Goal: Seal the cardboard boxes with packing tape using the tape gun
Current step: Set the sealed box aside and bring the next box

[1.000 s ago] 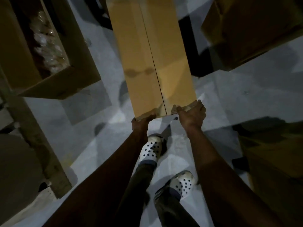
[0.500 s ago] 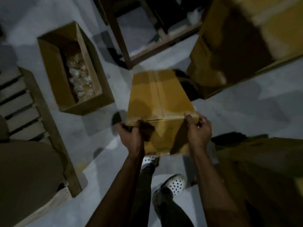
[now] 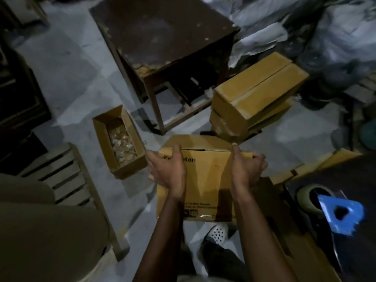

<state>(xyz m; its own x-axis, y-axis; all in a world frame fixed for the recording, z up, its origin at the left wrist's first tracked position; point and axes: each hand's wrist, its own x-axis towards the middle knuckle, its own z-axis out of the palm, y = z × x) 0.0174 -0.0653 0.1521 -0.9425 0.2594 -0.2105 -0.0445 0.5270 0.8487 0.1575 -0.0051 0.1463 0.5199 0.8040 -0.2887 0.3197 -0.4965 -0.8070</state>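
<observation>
I hold a closed cardboard box point(image 3: 205, 180) in front of me above the floor, its printed side facing me. My left hand point(image 3: 166, 169) grips its left upper edge, thumb over the top. My right hand point(image 3: 247, 167) grips the right upper edge, fingers curled round the corner. A blue tape gun point(image 3: 341, 213) with a roll of tape point(image 3: 311, 198) lies at the lower right on a dark surface. Two closed cardboard boxes point(image 3: 254, 98) are stacked on the floor beyond, to the right.
An open carton point(image 3: 120, 139) holding small wrapped items sits on the floor at left. A dark wooden table point(image 3: 162, 35) stands behind. A wooden pallet point(image 3: 61, 171) lies at left, flattened cardboard point(image 3: 317, 163) at right, grey sacks point(image 3: 305, 23) at the far right.
The box has come up and tilted toward me, its printed side now facing me. Both hands shifted to its upper corners. My view has lifted, showing the table, stacked boxes and tape gun.
</observation>
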